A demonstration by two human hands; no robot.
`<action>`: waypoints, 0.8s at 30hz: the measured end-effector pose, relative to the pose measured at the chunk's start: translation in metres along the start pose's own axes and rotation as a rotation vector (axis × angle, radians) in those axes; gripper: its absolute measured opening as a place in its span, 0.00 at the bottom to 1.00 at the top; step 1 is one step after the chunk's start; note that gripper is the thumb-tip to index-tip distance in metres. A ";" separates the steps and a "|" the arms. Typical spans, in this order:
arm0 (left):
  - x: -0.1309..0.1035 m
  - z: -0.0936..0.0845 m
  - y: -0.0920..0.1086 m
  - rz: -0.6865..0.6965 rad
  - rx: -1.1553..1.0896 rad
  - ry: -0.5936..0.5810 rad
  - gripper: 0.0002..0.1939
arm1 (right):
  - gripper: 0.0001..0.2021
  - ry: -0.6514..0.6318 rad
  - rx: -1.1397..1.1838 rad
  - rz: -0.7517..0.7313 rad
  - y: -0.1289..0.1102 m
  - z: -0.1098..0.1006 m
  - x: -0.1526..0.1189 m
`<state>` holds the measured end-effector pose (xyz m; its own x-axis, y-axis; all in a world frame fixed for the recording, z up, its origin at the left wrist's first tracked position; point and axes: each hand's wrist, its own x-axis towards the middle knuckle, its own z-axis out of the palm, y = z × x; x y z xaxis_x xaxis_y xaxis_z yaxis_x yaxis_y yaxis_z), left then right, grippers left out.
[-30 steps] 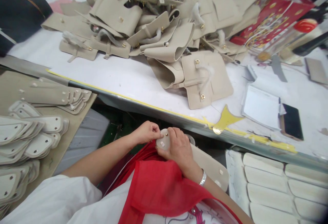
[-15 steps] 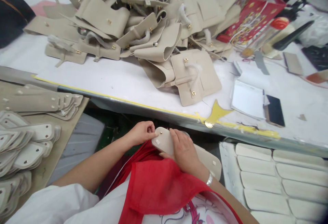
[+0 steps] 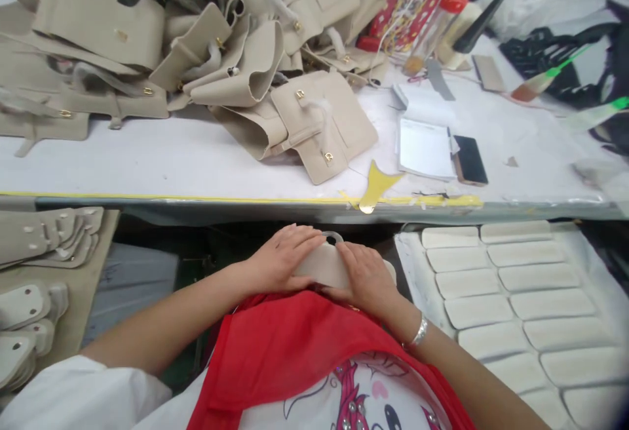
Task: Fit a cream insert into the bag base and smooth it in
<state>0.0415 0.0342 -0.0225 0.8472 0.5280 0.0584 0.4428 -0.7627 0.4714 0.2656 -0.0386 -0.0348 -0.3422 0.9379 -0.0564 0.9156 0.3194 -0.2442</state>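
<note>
A beige panel with rounded ends (image 3: 324, 267) is held level in front of the red apron, below the table's edge. My left hand (image 3: 285, 258) grips its left end, fingers over the top and thumb beneath. On the right part of the same panel, my right hand (image 3: 367, 279) is closed round it, a silvery bracelet on the wrist. Between the two hands, a grey ring-like part (image 3: 333, 236) shows just behind the panel's upper edge.
Beige bag pieces (image 3: 103, 23) are heaped on the white table (image 3: 196, 168). A notepad (image 3: 426, 148), a phone (image 3: 470, 160) and a yellow scrap (image 3: 378, 186) lie to the right. Stacked panels (image 3: 44, 236) stand at left, a tray of cream pieces (image 3: 405, 253) at right.
My left hand has gone from pinching near the panel's left tip to grasping over its end. The panel has turned more level, its stud no longer showing. The view has shifted right.
</note>
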 end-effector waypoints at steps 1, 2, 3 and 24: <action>0.003 0.006 0.000 0.028 0.024 -0.031 0.36 | 0.38 0.004 0.001 -0.002 0.000 0.001 -0.001; 0.006 0.012 -0.001 0.039 0.054 -0.053 0.40 | 0.38 0.007 0.001 -0.004 0.001 0.001 -0.001; 0.007 0.017 -0.003 0.039 0.083 -0.067 0.41 | 0.38 0.010 0.002 -0.006 0.001 0.001 -0.002; 0.003 0.022 0.004 -0.100 0.215 0.011 0.24 | 0.29 -0.026 -0.143 0.123 -0.020 -0.010 0.000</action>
<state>0.0519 0.0243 -0.0396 0.7935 0.6078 0.0309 0.5774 -0.7679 0.2774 0.2494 -0.0438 -0.0199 -0.2294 0.9679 -0.1025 0.9710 0.2202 -0.0935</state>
